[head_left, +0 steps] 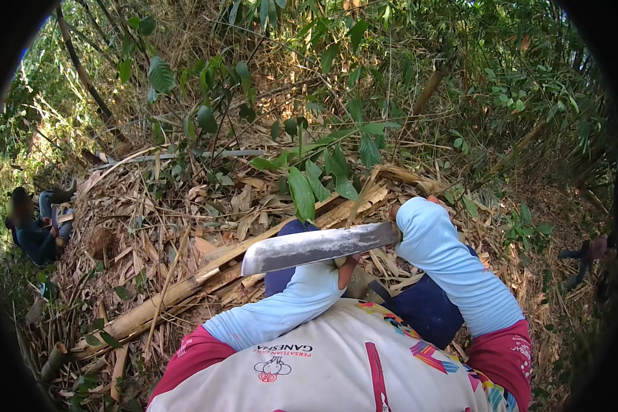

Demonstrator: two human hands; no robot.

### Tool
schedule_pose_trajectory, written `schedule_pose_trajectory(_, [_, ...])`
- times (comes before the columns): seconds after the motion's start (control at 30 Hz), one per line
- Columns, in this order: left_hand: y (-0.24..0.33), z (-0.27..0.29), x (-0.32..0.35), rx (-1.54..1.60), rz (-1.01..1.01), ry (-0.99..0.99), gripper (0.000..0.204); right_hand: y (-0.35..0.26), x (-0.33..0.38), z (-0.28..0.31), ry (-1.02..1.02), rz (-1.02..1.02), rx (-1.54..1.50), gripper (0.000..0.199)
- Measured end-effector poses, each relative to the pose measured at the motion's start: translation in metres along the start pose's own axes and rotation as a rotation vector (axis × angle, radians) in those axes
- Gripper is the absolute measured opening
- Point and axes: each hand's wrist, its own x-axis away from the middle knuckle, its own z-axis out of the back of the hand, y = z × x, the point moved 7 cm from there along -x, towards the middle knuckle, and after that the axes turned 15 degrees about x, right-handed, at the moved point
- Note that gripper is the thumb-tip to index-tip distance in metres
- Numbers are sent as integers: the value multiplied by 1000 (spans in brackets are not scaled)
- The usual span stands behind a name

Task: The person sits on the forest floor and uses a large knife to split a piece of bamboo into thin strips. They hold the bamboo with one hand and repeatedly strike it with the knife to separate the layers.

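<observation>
My right hand (pixel 394 212) grips a machete at the right end of its blade; the handle is hidden by the hand and the pale blue sleeve. The long, worn grey blade (pixel 316 248) lies crosswise in front of my body, its broad squared tip toward the left. Just below the blade is my left hand (pixel 348 270), only partly visible, with its fingers hidden behind the metal. Beyond both hands, a split bamboo pole (pixel 141 316) runs along the ground from lower left to upper right, its pale splintered end (pixel 364 200) close past the blade.
A leafy green branch (pixel 316 178) hangs just beyond the blade. Dry bamboo leaves (pixel 130 247) cover the ground. One person (pixel 36 237) sits at the far left; another (pixel 587 255) shows partly at the right edge. A cut bamboo stump (pixel 53 362) stands lower left.
</observation>
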Motion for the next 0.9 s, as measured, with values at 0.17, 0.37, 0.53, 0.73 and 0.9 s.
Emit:
schedule_pose_trajectory(0.17, [19, -5, 1, -321, -122, 71, 21, -1, 4, 5, 186, 28, -28, 42])
schedule_pose_trajectory(0.37, [22, -12, 2, -352, -75, -16, 28, -10, 18, 5, 343, 130, -67, 44])
schedule_pose_trajectory(0.53, [-16, 3, 10, -3, 20, -70, 28, -37, 36, 36, 139, 123, -16, 45])
schedule_pose_trajectory(0.73, [27, -12, 3, -311, -98, 117, 26, 10, 4, 2, 262, -24, -159, 40])
schedule_pose_trajectory(0.9, [23, -7, -2, -314, 5, 116, 20, 9, 18, -11, 512, 17, -367, 28])
